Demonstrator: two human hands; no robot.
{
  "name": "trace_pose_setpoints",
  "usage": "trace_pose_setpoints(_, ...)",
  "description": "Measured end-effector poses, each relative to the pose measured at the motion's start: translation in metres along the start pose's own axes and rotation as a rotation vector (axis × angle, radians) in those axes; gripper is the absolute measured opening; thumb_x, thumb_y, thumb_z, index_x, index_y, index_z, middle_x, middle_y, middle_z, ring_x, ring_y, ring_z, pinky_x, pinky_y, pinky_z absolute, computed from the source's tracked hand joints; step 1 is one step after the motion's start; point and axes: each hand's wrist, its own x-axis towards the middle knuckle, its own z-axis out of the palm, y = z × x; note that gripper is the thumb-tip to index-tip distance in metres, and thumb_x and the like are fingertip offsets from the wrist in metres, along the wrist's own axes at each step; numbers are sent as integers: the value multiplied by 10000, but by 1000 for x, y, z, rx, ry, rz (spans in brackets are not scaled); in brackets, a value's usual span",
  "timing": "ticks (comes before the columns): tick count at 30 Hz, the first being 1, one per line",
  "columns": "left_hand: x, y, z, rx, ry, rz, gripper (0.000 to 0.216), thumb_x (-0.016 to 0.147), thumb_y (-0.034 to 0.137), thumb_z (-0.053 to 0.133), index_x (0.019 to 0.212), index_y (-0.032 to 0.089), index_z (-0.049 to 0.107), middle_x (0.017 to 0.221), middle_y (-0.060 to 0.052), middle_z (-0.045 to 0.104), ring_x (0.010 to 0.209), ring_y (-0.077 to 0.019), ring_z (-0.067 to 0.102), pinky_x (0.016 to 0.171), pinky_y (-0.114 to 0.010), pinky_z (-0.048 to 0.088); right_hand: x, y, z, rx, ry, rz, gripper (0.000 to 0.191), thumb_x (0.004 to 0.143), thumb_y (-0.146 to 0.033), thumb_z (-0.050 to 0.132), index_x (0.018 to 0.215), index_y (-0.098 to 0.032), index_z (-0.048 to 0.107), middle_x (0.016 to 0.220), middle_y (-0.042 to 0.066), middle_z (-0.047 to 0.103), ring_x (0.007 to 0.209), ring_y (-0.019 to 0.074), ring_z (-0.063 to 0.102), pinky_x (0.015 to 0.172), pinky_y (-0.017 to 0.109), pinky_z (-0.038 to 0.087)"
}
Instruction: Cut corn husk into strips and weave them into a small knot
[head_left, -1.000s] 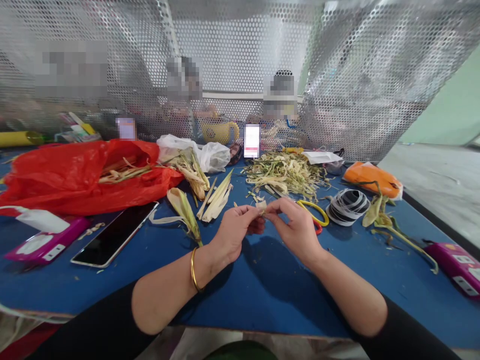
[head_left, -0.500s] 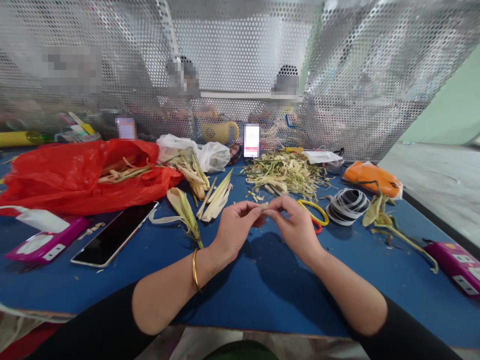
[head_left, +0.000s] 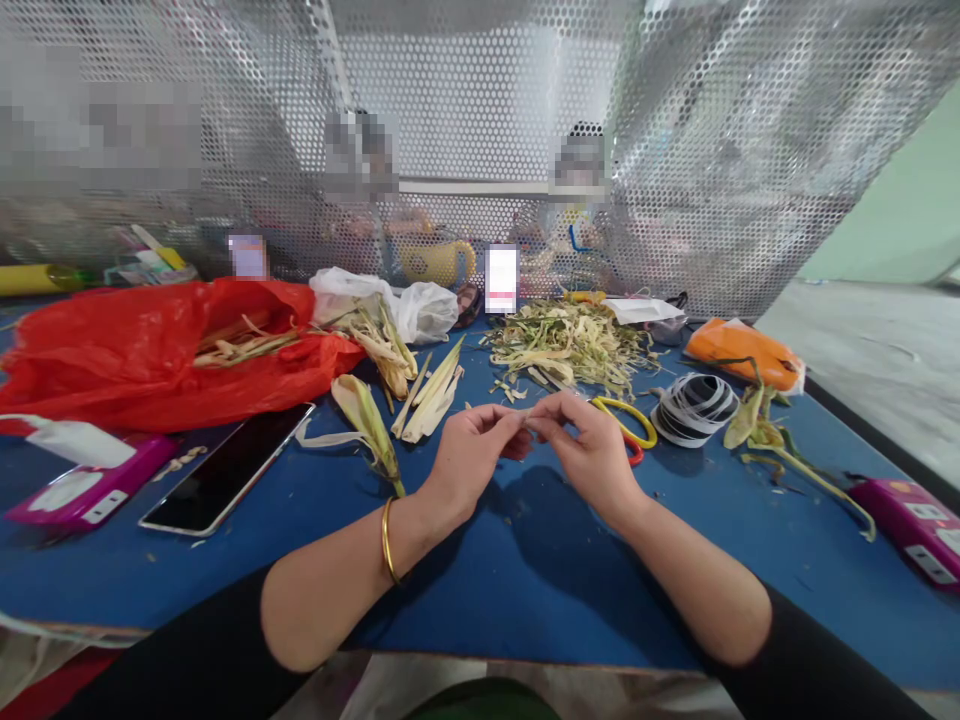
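Note:
My left hand (head_left: 471, 456) and my right hand (head_left: 589, 450) meet above the middle of the blue table (head_left: 525, 570). Both pinch a small pale strip of leaf (head_left: 527, 417) between thumb and fingertips; it is mostly hidden by the fingers. A gold bangle (head_left: 388, 541) sits on my left wrist. Just beyond my right hand lie yellow-handled scissors (head_left: 628, 425). Left of my hands lie a folded green-yellow leaf (head_left: 366, 412) and several pale cut leaf strips (head_left: 431, 385).
A heap of leaf trimmings (head_left: 570, 345), a red plastic bag (head_left: 150, 350) with leaves, a white bag (head_left: 409, 305), a black phone (head_left: 229, 468), two pink cases (head_left: 82, 490) (head_left: 911, 520), a coil of black-white band (head_left: 694, 408), an orange packet (head_left: 742, 355). A perforated metal screen (head_left: 712, 150) stands behind, people beyond it.
The leaf piece showed above my fingertips a second ago; now my fingers have closed tighter together and it is almost hidden. My hands stay in the same spot.

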Motion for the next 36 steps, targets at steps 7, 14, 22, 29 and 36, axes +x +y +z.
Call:
trace_pose_setpoints(7,2,-1,-2,-101,-21,-97,241,675,369,741,656,138,672,579,-3,633,532,-103,583,561,-222,482,0,2,-2,-100,-47,-65,58,857,-188,588,826,-218,627,761,2,636,719,156,587,673,257,449)
trace_pose_setpoints(14,3,-4,-3,-89,-1,-64,210,654,335,760,711,142,702,621,-16,672,560,-111,604,593,-235,498,1,0,-2,-153,-9,-85,114,870,-217,582,763,-228,622,757,15,655,737,174,600,677,276,452)
trace_pose_setpoints(22,1,1,0,36,38,61,177,683,308,736,733,141,708,634,-18,687,587,-124,625,628,-249,523,0,1,0,-30,24,5,82,843,-220,605,762,-205,603,756,12,642,722,162,594,682,273,461)
trace_pose_setpoints(29,-1,0,0,95,20,109,164,718,316,703,742,155,723,656,-27,705,615,-146,649,637,-263,537,0,-3,0,-16,93,73,103,809,-223,627,709,-200,612,675,-11,629,641,140,553,624,259,436)
trace_pose_setpoints(36,-1,-1,1,84,-13,93,121,690,257,708,754,157,728,653,-24,711,613,-152,658,637,-264,539,-1,0,0,19,111,105,89,791,-233,636,871,-202,611,732,-3,645,668,151,595,637,267,470)
